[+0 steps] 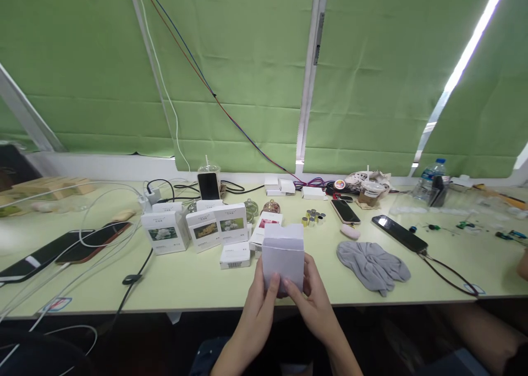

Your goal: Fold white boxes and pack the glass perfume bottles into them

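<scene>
Green blinds (247, 51) fill the back, well beyond the plain white box (284, 263), which I'm using as landmark. Table (198, 293) runs out to both sides of that box. Grey cloth (371, 263), crumpled, right of it. The box itself: at the table's near edge, roughly upright, longer axis running up from the hands, creased panel at the top end; I can't tell whether that end is open. It sits squarely between left hand (263, 293) and right hand (312, 293), neither one nearer. Grip: both hands closed in to the box's width and holding it, thumbs low on the face toward me, other fingers round the sides, mostly hidden from my camera. I see nothing else in either hand. Printed boxes (206, 230) stand left of the white box; corded phone (398, 234) lies well right; flat carton (235, 256) just left. Pink oval item (350, 231), right and farther back. Metal cylinders (304, 221), smallest, behind and slightly right.
</scene>
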### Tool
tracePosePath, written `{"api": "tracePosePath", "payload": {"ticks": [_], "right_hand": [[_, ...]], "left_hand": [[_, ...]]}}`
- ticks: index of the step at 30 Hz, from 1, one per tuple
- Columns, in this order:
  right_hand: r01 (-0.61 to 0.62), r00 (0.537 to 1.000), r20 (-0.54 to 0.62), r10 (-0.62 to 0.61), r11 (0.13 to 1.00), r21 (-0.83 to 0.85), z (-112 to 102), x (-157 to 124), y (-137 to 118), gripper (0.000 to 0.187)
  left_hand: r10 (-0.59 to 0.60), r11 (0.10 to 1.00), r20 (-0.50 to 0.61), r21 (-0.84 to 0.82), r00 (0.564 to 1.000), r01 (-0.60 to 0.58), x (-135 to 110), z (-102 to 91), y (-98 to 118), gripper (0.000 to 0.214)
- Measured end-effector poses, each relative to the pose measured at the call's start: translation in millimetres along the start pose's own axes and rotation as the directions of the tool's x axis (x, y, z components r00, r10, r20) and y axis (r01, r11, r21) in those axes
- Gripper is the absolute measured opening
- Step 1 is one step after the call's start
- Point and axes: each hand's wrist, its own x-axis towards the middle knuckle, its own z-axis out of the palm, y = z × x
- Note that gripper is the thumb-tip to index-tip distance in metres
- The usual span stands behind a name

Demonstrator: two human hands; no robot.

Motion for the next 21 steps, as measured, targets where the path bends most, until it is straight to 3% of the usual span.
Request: {"api": "tracePosePath", "payload": {"ticks": [3, 7, 14, 21], "right_hand": [[-0.048, 0.999, 0.021, 0.046, 0.994, 0.095, -2, 3, 0, 0.044], [-0.076, 0.997, -0.003, 0.078, 0.98, 0.182, 0, 5, 2, 0.047], [-0.073, 0.996, -0.036, 0.081, 0.98, 0.184, 9, 3, 5, 0.046], [-0.127, 0.992, 0.024, 0.124, 0.976, 0.179, 5, -1, 11, 0.045]], "left_hand": [[-0.027, 1.0, 0.042, -0.005, 0.999, 0.027, -1, -3.2, -2, 0.063], [-0.043, 0.999, 0.014, -0.019, 0.999, 0.043, -2, -4.7, -3, 0.066], [-0.046, 0.999, -0.039, -0.028, 0.998, 0.045, -3, -6.1, -8, 0.066], [-0.031, 0.999, 0.062, 0.045, 0.998, 0.029, -9, -18.9, -12, 0.065]]}}
